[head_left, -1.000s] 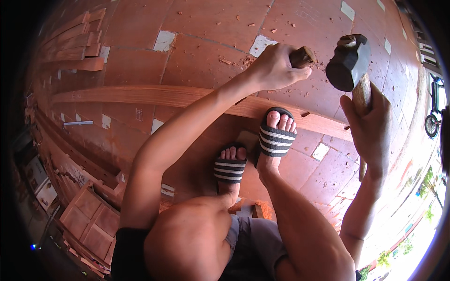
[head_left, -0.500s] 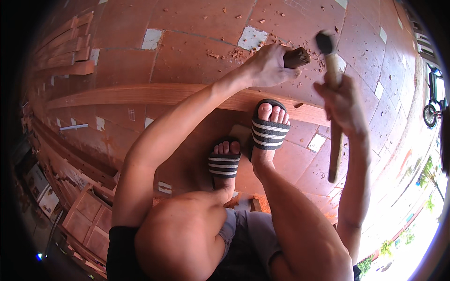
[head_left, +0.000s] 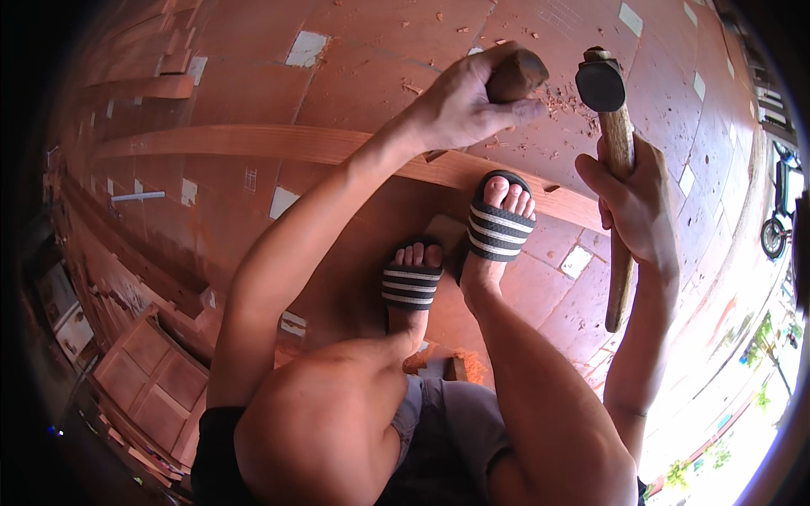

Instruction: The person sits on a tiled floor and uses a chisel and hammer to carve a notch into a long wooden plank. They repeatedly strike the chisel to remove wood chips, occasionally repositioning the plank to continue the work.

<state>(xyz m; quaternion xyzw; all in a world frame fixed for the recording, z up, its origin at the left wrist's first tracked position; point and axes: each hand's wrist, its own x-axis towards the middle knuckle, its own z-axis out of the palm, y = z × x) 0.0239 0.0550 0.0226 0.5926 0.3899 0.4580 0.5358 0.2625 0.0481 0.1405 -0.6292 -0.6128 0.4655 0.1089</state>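
Note:
My left hand [head_left: 460, 105] is closed around the thick wooden handle of a chisel [head_left: 516, 76]. The handle's butt end faces up, and the blade is hidden below the hand. Under my left wrist lies a long reddish wooden beam [head_left: 337, 145]. Dark notches show in the beam, one by my left wrist and one right of my right foot. To the right, my right hand [head_left: 641, 198] grips a hammer [head_left: 620, 139] midway along its wooden shaft. The hammer's dark head is raised at the far end, apart from the chisel handle.
My right sandal [head_left: 502, 228] rests on the beam; the left sandal [head_left: 413, 284] is nearer me. Wood shavings [head_left: 565, 105] litter the tiled floor. Stacked timber [head_left: 143, 87] lies far left, and a panelled wooden piece [head_left: 152, 379] near left. A motorbike [head_left: 774, 232] stands far right.
My left hand has shifted left with the chisel, and its handle end now tips more toward me. The hammer, blurred before, now shows clearly, its striking face turned toward me.

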